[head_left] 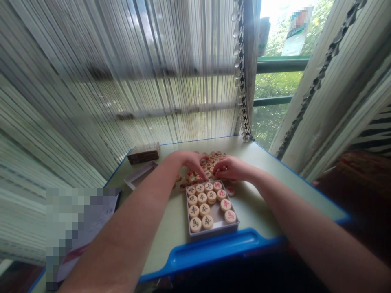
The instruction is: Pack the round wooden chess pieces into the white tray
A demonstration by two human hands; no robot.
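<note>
Beyond the rectangular white cardboard box (218, 212), likely near for convenience, the left hand (192, 160), fingers apart, and right hand (232, 167), grip unclear, reach round cream wooden pieces (182, 187).

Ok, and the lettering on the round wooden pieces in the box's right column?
Red, on pale round wooden pieces; the head view shows it best.

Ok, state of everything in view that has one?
Left hand: spread over loose pieces
Right hand: fingers curled at loose pieces, grip unclear
Piece box: open, partly filled, gap in third column towards the person
Loose pieces: spread beyond box, some hidden
Shallow tray: open side up, partly hidden
Brown box: lying flat, open or shut unclear
String curtain: drawn across left window
</note>
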